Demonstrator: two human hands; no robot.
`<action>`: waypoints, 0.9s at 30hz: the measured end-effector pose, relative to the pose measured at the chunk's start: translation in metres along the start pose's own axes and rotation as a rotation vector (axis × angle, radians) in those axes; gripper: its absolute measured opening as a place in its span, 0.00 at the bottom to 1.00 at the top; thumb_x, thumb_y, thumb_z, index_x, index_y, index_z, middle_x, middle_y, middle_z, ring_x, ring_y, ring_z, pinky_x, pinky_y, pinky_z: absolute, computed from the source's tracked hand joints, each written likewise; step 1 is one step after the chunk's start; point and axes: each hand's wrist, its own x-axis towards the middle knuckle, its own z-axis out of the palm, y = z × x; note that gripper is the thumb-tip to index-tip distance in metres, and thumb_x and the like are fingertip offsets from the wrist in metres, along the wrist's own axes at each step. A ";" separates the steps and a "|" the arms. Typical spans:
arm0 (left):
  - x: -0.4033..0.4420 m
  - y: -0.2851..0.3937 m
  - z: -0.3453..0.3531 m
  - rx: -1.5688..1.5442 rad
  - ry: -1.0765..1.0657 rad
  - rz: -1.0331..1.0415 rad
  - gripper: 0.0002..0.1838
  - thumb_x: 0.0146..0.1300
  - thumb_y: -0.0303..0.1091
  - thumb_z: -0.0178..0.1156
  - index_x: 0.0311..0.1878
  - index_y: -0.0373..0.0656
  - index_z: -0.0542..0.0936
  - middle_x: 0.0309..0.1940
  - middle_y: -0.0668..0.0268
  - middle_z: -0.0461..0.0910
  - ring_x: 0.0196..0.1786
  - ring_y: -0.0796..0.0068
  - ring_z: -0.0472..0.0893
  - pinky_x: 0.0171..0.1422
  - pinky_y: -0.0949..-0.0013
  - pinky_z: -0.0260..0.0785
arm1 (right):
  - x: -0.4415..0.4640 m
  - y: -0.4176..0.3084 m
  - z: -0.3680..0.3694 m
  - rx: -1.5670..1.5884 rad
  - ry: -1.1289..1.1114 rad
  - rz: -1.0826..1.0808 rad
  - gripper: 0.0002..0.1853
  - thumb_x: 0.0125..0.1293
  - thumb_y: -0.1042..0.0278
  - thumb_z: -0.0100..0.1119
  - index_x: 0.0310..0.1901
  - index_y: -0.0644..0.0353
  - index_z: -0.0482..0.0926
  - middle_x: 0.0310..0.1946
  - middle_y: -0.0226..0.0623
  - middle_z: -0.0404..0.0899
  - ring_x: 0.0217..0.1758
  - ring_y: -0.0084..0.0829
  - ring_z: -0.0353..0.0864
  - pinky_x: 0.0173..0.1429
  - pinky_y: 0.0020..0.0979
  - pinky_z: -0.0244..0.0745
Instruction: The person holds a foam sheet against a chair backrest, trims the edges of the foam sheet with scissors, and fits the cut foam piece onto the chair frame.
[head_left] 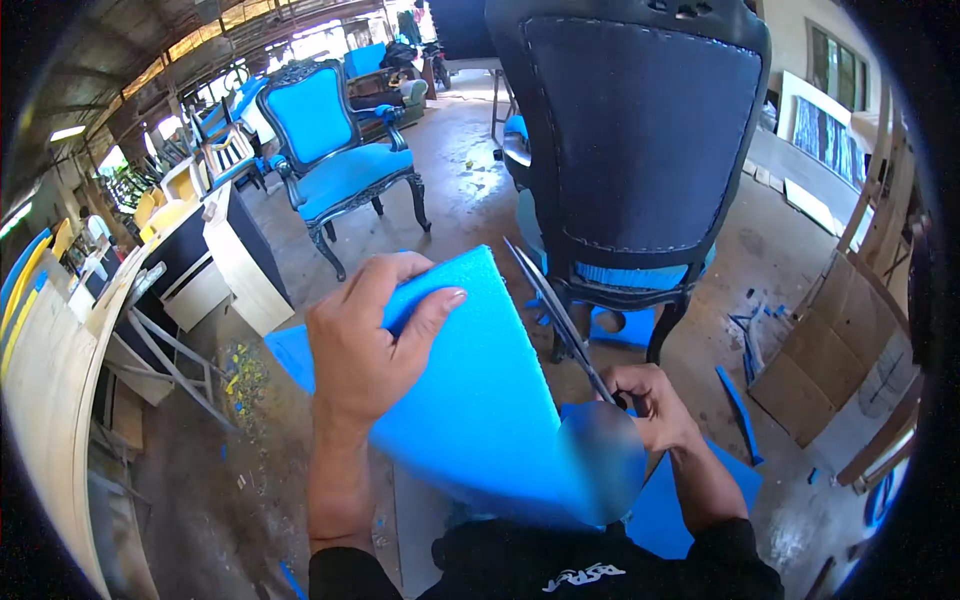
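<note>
My left hand (365,340) grips a bright blue foam sheet (470,380) near its upper corner, with the thumb on the near face. The sheet hangs in front of my body and its right edge is cut at a slant. In my right hand (650,405) is a pair of scissors (562,325), its long blades pointing up and away, beside the foam's right edge. The blades look nearly closed; I cannot tell whether they touch the foam. A blurred round patch hides part of the foam's lower right corner. More blue foam (670,510) lies below my right wrist.
Ahead stands a chair with a black padded back (640,140). Farther left is a carved black armchair (350,185) with blue foam. Wooden panels (50,400) line the left side. Cardboard (830,350) leans at right, near blue foam strips (740,415) on the floor.
</note>
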 end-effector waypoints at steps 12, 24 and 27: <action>0.000 0.003 0.002 0.015 -0.017 -0.007 0.13 0.53 0.30 0.73 0.39 0.36 0.81 0.34 0.57 0.84 0.37 0.66 0.85 0.42 0.67 0.75 | 0.009 0.001 -0.005 -0.088 -0.073 -0.072 0.12 0.51 0.68 0.74 0.28 0.62 0.77 0.23 0.33 0.75 0.29 0.23 0.72 0.33 0.29 0.65; 0.000 -0.005 0.002 -0.015 -0.016 -0.013 0.14 0.52 0.31 0.74 0.39 0.37 0.81 0.34 0.58 0.84 0.37 0.67 0.85 0.44 0.68 0.75 | 0.016 -0.001 -0.009 -0.075 -0.101 -0.049 0.11 0.52 0.71 0.73 0.27 0.63 0.78 0.22 0.30 0.75 0.28 0.20 0.72 0.33 0.28 0.65; 0.001 -0.006 0.001 -0.023 -0.021 -0.009 0.14 0.52 0.32 0.74 0.39 0.37 0.81 0.34 0.58 0.85 0.37 0.67 0.85 0.44 0.68 0.75 | 0.015 0.000 -0.011 -0.074 -0.105 -0.012 0.11 0.50 0.70 0.74 0.27 0.63 0.78 0.23 0.31 0.77 0.28 0.22 0.73 0.33 0.28 0.65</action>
